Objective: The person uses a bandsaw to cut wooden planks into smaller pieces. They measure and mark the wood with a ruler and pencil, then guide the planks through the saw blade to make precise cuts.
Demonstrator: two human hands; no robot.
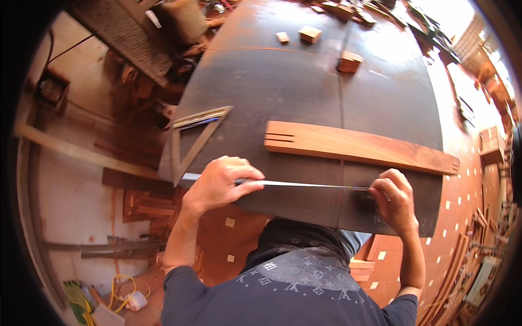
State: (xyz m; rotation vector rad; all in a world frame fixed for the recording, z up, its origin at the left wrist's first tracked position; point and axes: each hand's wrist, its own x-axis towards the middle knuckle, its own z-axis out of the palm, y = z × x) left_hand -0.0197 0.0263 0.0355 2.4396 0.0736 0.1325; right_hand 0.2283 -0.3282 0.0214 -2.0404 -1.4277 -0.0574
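Between my two hands runs a thin silvery strip (304, 185), much like a metal ruler seen nearly edge-on; its exact kind I cannot make out. My left hand (220, 182) is closed round it, thumb pointing right, and a pale end sticks out on the left. At the other end my right hand (394, 198) pinches it with the fingertips. Just beyond lies a long reddish wooden board (353, 144) with two dark slots cut in its left end. A wooden set square (201, 138) rests left of my left hand, with a blue pen (200, 123) lying on it.
The dark tabletop (272, 81) has a seam down its length. Small wooden blocks (349, 62) stand on its far half, with offcuts (340, 10) at the far edge. A rough machine bed (130, 43) is at the left. Timber (454, 271) lies on the tiled floor at right.
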